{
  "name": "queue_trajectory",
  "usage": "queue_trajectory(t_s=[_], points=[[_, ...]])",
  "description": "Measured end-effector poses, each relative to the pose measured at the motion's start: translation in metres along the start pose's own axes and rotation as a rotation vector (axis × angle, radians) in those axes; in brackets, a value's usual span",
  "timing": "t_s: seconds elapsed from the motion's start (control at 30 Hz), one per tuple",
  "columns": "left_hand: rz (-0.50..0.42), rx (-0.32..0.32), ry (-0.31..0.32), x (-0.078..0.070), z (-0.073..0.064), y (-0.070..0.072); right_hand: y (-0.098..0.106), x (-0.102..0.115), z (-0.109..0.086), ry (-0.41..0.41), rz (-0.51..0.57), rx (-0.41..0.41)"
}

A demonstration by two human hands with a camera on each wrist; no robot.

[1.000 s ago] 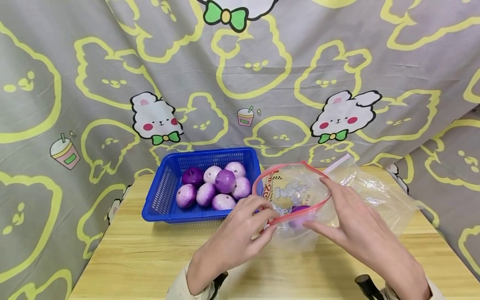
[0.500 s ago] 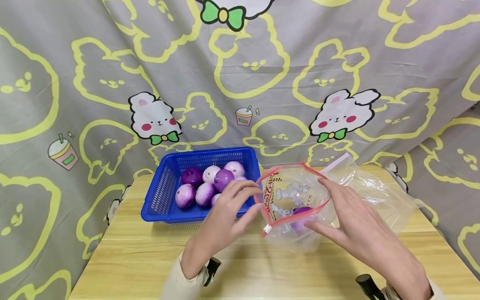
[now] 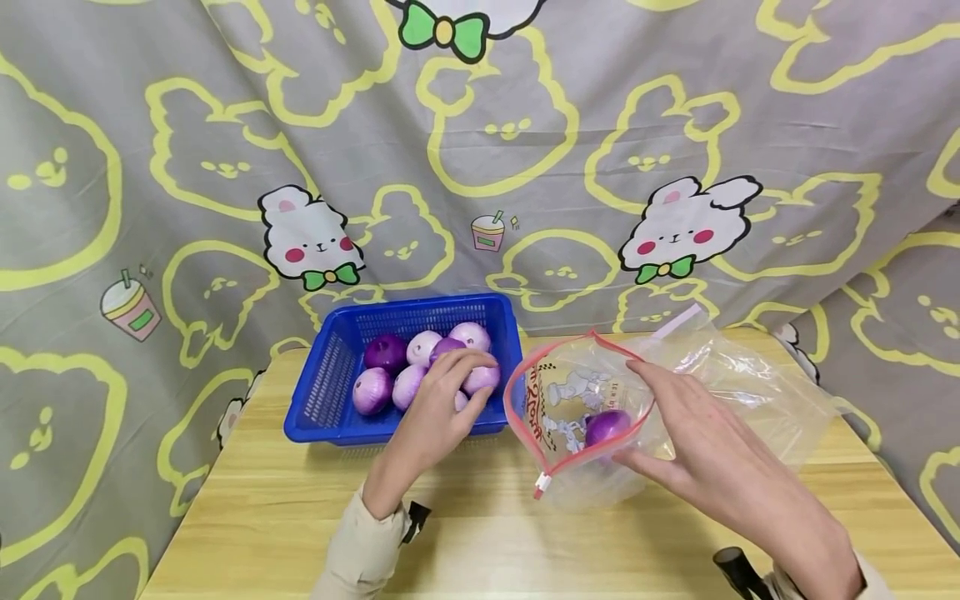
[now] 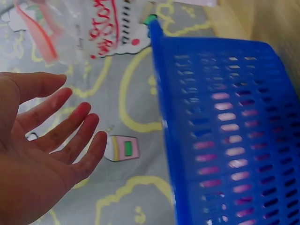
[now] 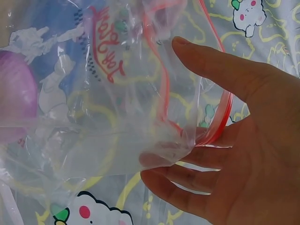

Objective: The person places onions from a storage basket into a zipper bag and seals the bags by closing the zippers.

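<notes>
My left hand [image 3: 429, 414] reaches over the near right part of a blue plastic basket [image 3: 300, 427], fingers loosely bent above the purple onions [image 3: 372, 391] and hiding some of them. In the left wrist view its palm and spread fingers hold nothing. My right hand [image 3: 712, 437] holds the right side of a clear zip bag [image 3: 573, 486], thumb at the near rim and fingers at the far one. The bag's red-edged mouth gapes upward, with a white slider at its front corner. Inside lies one purple onion [image 3: 607, 427].
More clear plastic [image 3: 765, 400] spreads to the right of the bag on the wooden table [image 3: 247, 517]. A patterned cloth [image 3: 540, 125] hangs right behind the table. The basket's right wall stands close to the bag's mouth.
My left hand has let go of the bag's front rim and moved left over the onions in the basket. My right hand stays at the bag, whose mouth now gapes wider toward the front.
</notes>
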State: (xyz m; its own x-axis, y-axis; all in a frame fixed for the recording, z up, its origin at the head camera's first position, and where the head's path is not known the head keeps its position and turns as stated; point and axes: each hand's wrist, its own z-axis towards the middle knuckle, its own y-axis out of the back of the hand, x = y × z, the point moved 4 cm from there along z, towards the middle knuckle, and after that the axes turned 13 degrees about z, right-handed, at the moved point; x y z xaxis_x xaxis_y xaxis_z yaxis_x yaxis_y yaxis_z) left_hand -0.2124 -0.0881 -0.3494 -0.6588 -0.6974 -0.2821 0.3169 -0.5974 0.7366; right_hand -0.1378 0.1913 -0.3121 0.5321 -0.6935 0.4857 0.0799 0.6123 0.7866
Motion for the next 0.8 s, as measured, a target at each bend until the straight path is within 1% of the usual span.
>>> queue_trajectory(t_s=[0.17,0.3,0.6,0.8], points=[[0.022,-0.012,0.019,0.014,0.002,-0.006,0.001,-0.001,-0.002,0.01,0.002,0.001],[0.042,-0.004,0.046,0.025,0.003,-0.011,0.002,-0.001,-0.003,0.027,-0.003,-0.008],[0.108,-0.008,0.088,0.052,0.001,-0.024,0.003,0.001,-0.004,0.045,-0.01,-0.014],[0.167,0.023,0.133,0.068,-0.002,-0.029,0.003,0.002,-0.003,0.052,-0.011,-0.016]])
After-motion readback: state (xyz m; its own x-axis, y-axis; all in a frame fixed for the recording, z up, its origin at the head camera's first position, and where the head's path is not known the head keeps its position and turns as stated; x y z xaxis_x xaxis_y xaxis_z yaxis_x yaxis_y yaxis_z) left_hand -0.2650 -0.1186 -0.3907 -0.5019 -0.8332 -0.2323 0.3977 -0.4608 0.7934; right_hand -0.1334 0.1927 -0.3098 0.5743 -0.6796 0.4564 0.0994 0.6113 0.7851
